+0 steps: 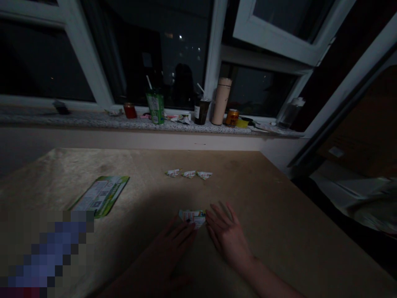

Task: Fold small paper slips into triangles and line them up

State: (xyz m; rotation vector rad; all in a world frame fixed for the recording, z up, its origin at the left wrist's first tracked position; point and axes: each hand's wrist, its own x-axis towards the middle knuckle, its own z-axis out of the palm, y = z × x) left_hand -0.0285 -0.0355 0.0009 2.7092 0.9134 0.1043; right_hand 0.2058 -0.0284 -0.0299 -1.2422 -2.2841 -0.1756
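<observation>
A small printed packet (194,217), white with green and blue, lies on the brown table (248,178) in front of me. My left hand (173,244) rests over its lower left part with fingers laid out flat, hiding some of it. At the packet's right end is my right hand (225,227), fingers stretched and spread, the nearest ones at its edge; whether they touch it I cannot tell. Beyond the hands, three small folded triangular packets (189,174) sit in a row. To the left lies a larger green and white pouch (105,194).
Along the speckled windowsill (173,127) stand a red jar (130,111), a green cup with a straw (156,107), a dark cup (201,111), a tall beige bottle (221,101) and an orange can (232,118). Pixelation covers the lower left corner.
</observation>
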